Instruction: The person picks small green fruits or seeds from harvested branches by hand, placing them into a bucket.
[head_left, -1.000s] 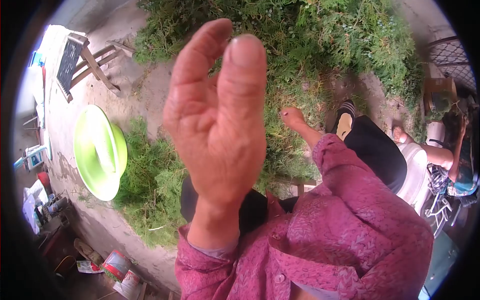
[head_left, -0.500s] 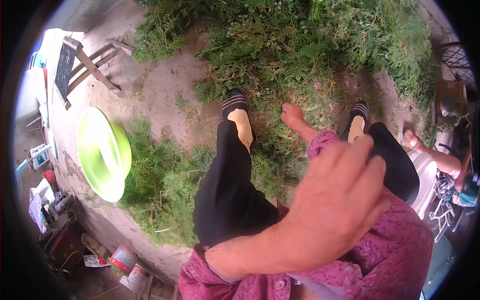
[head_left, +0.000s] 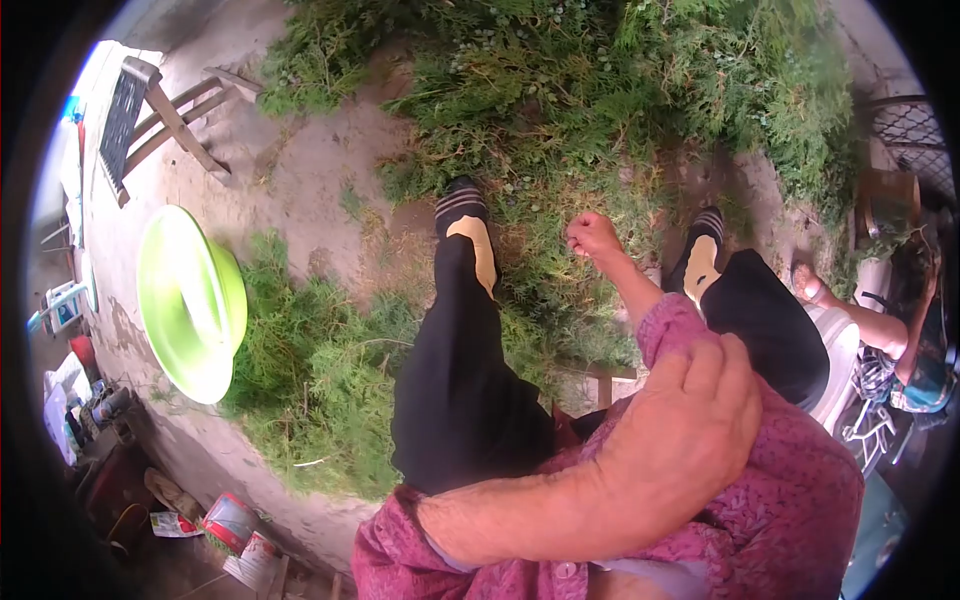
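Observation:
My left hand [head_left: 690, 410] reaches across my body, its fingers curled over the pink patterned sleeve [head_left: 668, 325] of my right arm. Some of its fingertips are hidden behind the hand. My right hand [head_left: 592, 235] is closed in a loose fist between my two feet, above the cut evergreen sprigs [head_left: 560, 270] on the ground. Nothing sticks out of it. Beyond it lies a large heap of green evergreen branches [head_left: 600, 100] with small pale cones.
A lime-green basin [head_left: 185, 310] stands at left beside more cut greenery [head_left: 310, 380]. Behind it is a wooden folding stool [head_left: 165, 115]. Buckets [head_left: 232, 520] sit at lower left. At right, another person's leg [head_left: 865, 325] shows near a white bucket [head_left: 835, 350].
My left hand has shifted down a little along the right arm, and more of the pink sleeve shows. My right fist has turned slightly and moved to the right. The view has shifted slightly.

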